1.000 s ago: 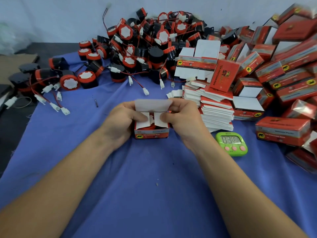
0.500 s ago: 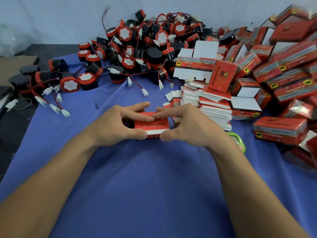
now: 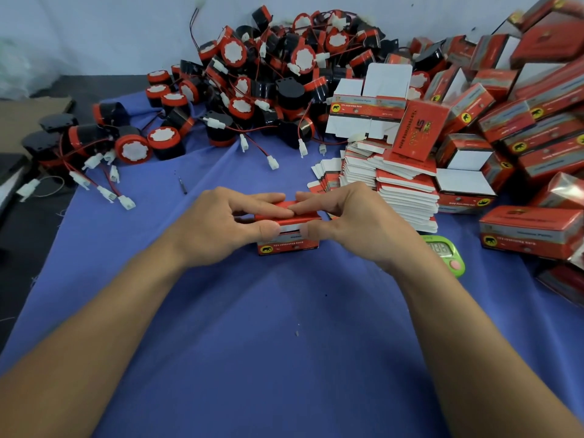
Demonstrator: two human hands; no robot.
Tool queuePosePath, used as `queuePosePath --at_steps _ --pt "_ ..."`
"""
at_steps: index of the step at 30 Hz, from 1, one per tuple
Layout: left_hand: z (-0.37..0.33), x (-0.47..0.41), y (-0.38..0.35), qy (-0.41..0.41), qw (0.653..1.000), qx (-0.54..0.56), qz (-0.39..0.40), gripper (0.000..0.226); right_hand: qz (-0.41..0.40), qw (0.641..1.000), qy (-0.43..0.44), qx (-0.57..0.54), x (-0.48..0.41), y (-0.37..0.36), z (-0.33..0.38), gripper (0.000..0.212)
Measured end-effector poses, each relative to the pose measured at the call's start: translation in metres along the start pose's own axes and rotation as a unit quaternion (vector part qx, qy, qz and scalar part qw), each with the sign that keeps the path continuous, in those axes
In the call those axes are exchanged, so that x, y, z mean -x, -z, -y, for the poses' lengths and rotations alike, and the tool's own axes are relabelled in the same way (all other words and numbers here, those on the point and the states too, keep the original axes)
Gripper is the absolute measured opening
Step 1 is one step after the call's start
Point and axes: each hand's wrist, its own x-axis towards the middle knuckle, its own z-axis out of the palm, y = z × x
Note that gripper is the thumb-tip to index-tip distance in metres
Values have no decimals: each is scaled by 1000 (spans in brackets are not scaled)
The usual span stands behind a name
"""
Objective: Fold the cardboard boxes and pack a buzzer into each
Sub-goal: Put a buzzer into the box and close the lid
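- Blue-clothed table (image 3: 284, 343): buzzer heap (image 3: 268, 74) behind, one stack of flat cartons (image 3: 407, 194), one green timer (image 3: 450, 252) right.
- One box (image 3: 289, 245) pinched by left hand (image 3: 221, 226) and right hand (image 3: 357, 222).

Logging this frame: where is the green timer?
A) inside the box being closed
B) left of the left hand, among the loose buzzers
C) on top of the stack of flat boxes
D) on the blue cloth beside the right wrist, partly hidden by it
D: the green timer lies on the blue cloth, its left part hidden behind the wrist of the right hand, which pinches the red box.
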Motion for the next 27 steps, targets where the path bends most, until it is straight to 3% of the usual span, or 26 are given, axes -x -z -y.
queuePosePath --at_steps 6,13,17,21,24,27 --pt "1 -1 -2 12 998 59 12 32 1 996 -15 -90 1 0 -2 21" --pt "1 0 -4 18 991 129 15 22 -20 996 -14 -86 -3 -3 -7 38" --pt "-2 -2 -7 26 992 126 17 30 -42 998 -16 -46 -4 -5 -7 33" --pt "-5 -2 -14 18 993 115 2 42 -28 998 -51 -24 -4 -7 -3 52" --pt "-2 -2 -18 25 989 145 -28 50 1 996 -41 79 -1 -9 2 47" --pt "1 -4 -26 31 987 141 -68 48 11 986 -40 163 1 -16 5 60"
